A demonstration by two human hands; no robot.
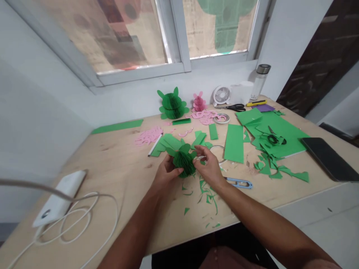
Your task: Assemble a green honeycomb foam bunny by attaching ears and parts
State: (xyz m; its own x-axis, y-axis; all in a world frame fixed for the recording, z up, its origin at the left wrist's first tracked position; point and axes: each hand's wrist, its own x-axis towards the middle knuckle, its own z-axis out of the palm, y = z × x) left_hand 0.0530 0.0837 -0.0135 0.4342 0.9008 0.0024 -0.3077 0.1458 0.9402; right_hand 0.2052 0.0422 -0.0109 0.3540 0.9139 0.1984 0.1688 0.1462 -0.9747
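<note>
A small green pleated paper figure (183, 160) with rounded leaf-like pieces at its top is held just above the wooden table. My left hand (168, 171) is closed on its left side, thumb across the lower front. My right hand (208, 164) pinches at its right edge, where a small rounded green piece shows; whether that piece is joined on is hard to see. Behind the figure lie cut green paper pieces (171, 142) and a white pen (155, 145). Narrow green scraps (207, 194) are scattered below my hands.
A larger green paper figure (172, 105) and a pink one (198, 102) stand by the wall. Blue thread snips (239, 182), small scissors (276, 139), green sheets (234, 144) and a phone (329, 158) lie to the right. A white power bank (60, 198) with looped cable lies left.
</note>
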